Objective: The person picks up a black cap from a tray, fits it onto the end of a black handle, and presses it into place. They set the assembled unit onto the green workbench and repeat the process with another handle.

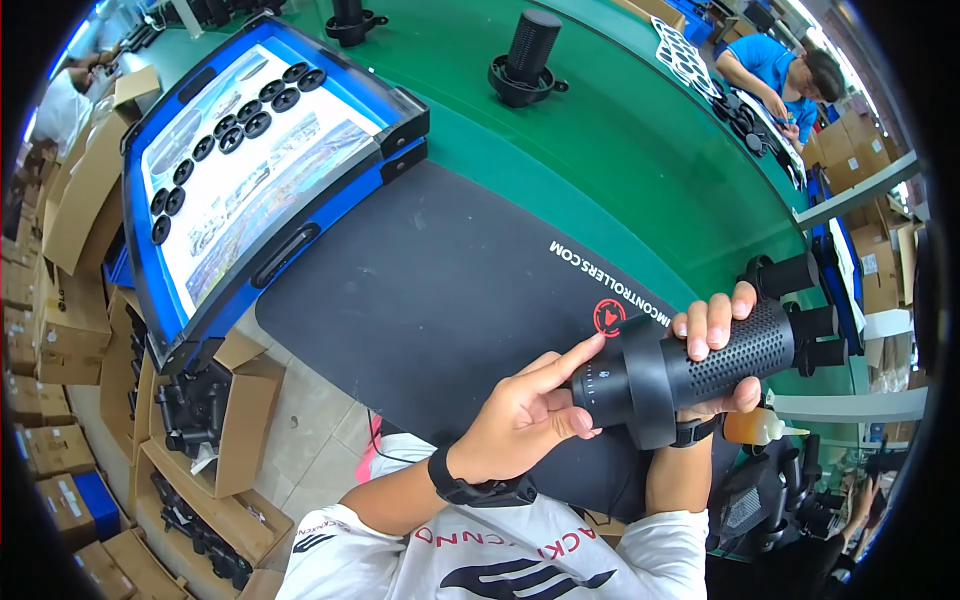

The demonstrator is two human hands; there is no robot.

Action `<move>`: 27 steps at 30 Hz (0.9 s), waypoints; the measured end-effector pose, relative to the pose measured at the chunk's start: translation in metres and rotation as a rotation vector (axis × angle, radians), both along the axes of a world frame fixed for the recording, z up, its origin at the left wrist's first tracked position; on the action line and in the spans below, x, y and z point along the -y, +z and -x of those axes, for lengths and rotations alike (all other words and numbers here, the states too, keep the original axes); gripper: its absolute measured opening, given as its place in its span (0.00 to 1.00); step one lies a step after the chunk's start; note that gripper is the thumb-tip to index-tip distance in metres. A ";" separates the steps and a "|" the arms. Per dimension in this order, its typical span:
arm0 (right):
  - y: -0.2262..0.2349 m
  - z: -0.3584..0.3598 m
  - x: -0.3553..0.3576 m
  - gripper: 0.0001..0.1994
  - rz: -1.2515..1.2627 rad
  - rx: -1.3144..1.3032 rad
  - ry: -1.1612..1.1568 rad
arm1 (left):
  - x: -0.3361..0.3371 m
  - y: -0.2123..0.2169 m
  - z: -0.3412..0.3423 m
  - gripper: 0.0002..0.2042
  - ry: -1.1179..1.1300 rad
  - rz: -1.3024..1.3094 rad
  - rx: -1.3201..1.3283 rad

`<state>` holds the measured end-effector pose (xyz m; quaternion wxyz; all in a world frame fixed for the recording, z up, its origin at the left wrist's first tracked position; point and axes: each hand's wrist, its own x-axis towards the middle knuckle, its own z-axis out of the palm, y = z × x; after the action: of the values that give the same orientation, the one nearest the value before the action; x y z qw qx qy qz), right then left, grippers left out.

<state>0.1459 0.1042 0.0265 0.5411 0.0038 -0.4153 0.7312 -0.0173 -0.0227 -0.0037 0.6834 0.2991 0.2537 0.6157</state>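
A black cylindrical microphone [648,385] with a perforated grille and a wide collar lies sideways in the air above the dark mat [440,290]. Wrapped round its perforated part is my right hand [712,328], with the fingers over the top and the thumb below. My left hand [515,418] has its index finger and thumb on the smooth, marked end, beside the collar. Its other fingers are curled in and partly hidden. Behind my right hand, several more black cylinders [790,275] stand at the table's right edge.
A blue-edged tray [345,205] with black round parts sits at left. Another microphone [533,50] stands on the green table [640,150]. An amber squeeze bottle [752,427] is near my right wrist. Cardboard boxes [245,415] fill the floor at left. A person [775,70] works at far right.
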 end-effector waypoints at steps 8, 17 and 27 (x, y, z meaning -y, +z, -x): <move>0.035 0.012 0.018 0.31 -0.344 0.402 -0.324 | 0.003 -0.022 0.044 0.33 -0.011 0.091 -0.262; -0.015 0.010 0.026 0.27 -0.265 0.603 -0.179 | 0.032 0.017 0.148 0.29 0.449 -0.029 -0.525; -0.021 -0.035 -0.202 0.21 -0.197 0.776 -0.851 | -0.123 0.046 0.414 0.29 0.533 0.477 -2.016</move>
<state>0.1810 0.3064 0.0054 0.5925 -0.3812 -0.6144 0.3552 -0.4316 0.1008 0.0423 0.0427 0.4636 0.8725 0.1484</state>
